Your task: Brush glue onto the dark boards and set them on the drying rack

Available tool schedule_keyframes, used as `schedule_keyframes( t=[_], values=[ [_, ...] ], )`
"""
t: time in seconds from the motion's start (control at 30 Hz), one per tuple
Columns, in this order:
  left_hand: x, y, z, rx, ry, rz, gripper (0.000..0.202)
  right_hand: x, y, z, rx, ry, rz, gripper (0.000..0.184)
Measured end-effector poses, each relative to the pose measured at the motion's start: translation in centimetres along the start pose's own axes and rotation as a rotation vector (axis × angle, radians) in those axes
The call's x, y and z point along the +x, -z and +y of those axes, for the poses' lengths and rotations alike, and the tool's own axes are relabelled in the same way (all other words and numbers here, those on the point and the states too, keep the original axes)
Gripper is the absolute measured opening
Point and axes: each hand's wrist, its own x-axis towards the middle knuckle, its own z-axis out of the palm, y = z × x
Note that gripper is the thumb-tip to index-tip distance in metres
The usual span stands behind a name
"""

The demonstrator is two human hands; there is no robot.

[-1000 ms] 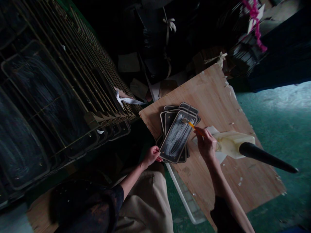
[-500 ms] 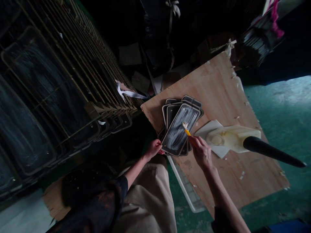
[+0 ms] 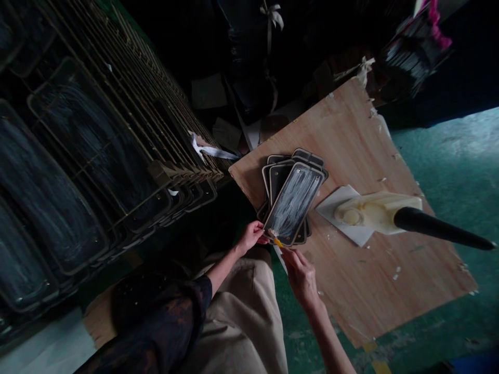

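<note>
A stack of dark, rounded rectangular panels (image 3: 296, 200) lies on a plywood board (image 3: 351, 135). The top panel is streaked with white glue. My left hand (image 3: 251, 236) pinches the near corner of the top panel. My right hand (image 3: 302, 275) is closed on a small brush with a yellow handle (image 3: 276, 240), its bristles touching the panel's near end. A cream glue bottle with a long black nozzle (image 3: 390, 214) lies on white paper to the right of the stack.
A wire rack (image 3: 97, 135) on the left holds several coated panels. A white tray edge (image 3: 280, 257) shows under the board. Dark bundles and paper scraps (image 3: 230, 132) lie beyond the board. Green floor (image 3: 460, 171) is on the right.
My right hand has drawn the brush down the top panel from its far end to its near end, leaving white streaks. The view shifted slightly.
</note>
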Motion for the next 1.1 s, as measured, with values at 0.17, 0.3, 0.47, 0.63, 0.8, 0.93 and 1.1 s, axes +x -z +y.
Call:
schedule_keyframes(
  t=[0.17,0.3,0.47,0.63,0.8,0.93,1.1],
  values=[
    [-0.4,-0.2,0.4,0.052,-0.018,0.01,0.01,1.4,-1.8,0.1,-0.001,-0.098,0.244,0.024],
    [-0.4,-0.3,0.5,0.066,-0.005,0.01,0.006,-0.4,-3.8,-0.1,0.039,-0.129,0.179,0.026],
    [-0.2,-0.2,0.4,0.032,-0.006,0.006,0.012,-3.6,-3.9,0.0,0.093,-0.257,0.199,0.022],
    [-0.3,-0.5,0.4,0.054,-0.021,0.027,0.011,-3.5,-1.3,1.7,0.068,-0.364,0.284,0.025],
    [-0.3,-0.6,0.5,0.074,-0.033,0.04,0.008,-1.3,0.8,2.8,-0.004,-0.316,0.385,0.026],
    [-0.1,-0.8,0.3,0.03,-0.044,0.02,0.017,-0.9,0.5,2.6,-0.05,-0.274,0.397,0.026],
    [-0.5,-1.1,0.4,-0.027,-0.045,0.057,0.024,-2.8,-0.5,0.8,0.01,-0.347,0.3,0.025]
  ],
)
